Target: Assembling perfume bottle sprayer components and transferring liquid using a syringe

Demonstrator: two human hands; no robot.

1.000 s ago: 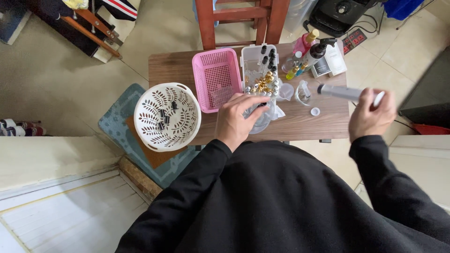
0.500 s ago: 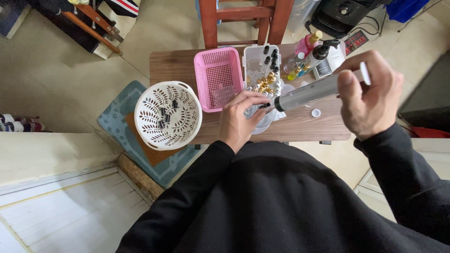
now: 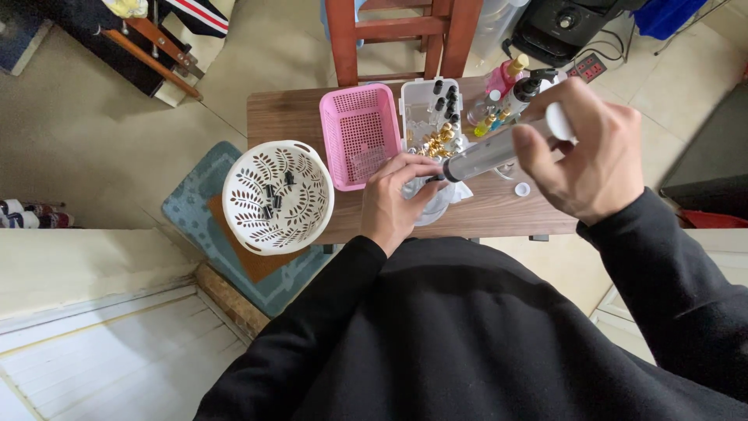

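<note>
Brown wood makes up the surface (image 3: 296,117) we look down on, and our two hands work at its near edge. Our right hand (image 3: 588,156) is closed around a large clear syringe (image 3: 487,156), fingers wrapped on the barrel and the thumb near the white plunger end, the syringe slanting down to the left. Its dark tip meets a small clear container (image 3: 432,199) at the near edge; our left hand (image 3: 393,199) curls over that container, fingertips closed on its top just beside the tip. What exactly the left fingers pinch we cannot tell.

Behind the left hand sits a pink basket (image 3: 358,132), and beside it a clear tray (image 3: 428,117) with small dark and gold caps. Bottles (image 3: 506,93) stand at the far right. A white round basket (image 3: 276,195) with a leaf pattern overhangs the left edge, dark bits inside. A small white cap (image 3: 522,189) lies below the syringe.
</note>
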